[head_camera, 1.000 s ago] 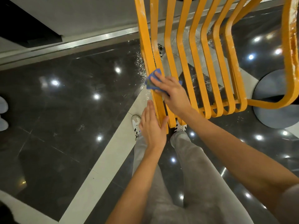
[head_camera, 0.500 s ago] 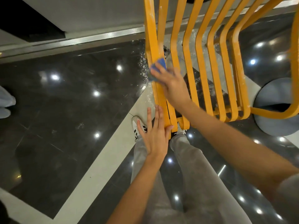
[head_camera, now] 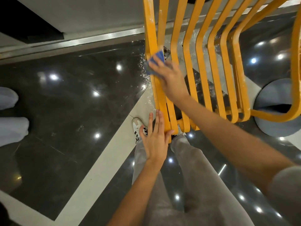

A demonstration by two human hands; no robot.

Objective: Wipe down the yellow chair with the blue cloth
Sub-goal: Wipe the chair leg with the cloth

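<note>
Head view, from the left edge across: two pale grey rounded shapes (head_camera: 11, 115) sit at the frame's margin on the glossy dark floor (head_camera: 68, 98), which is dotted with ceiling-light reflections and crossed by a light diagonal stripe (head_camera: 91, 173). Further along, a white sneaker with black stripes (head_camera: 138, 128) stands on that stripe, above a grey trouser leg (head_camera: 162, 201). The left hand (head_camera: 155, 141) is flat with straight fingers lying close together, pressed against the outer side of the leftmost slat near the lower end of the yellow chair (head_camera: 202, 62), thumb touching the slat's end. Higher on the same slats, the right hand (head_camera: 169, 75) presses the blue cloth (head_camera: 155, 62) onto the yellow wood with fingers stretched out over it; the cloth shows beyond the fingertips, somewhat blurred. White specks lie scattered on the floor just beside the cloth. The chair's curved slats fan rightward, streaked with pale dust, and a round grey base (head_camera: 276, 108) sits on the floor beneath the far right loop.
</note>
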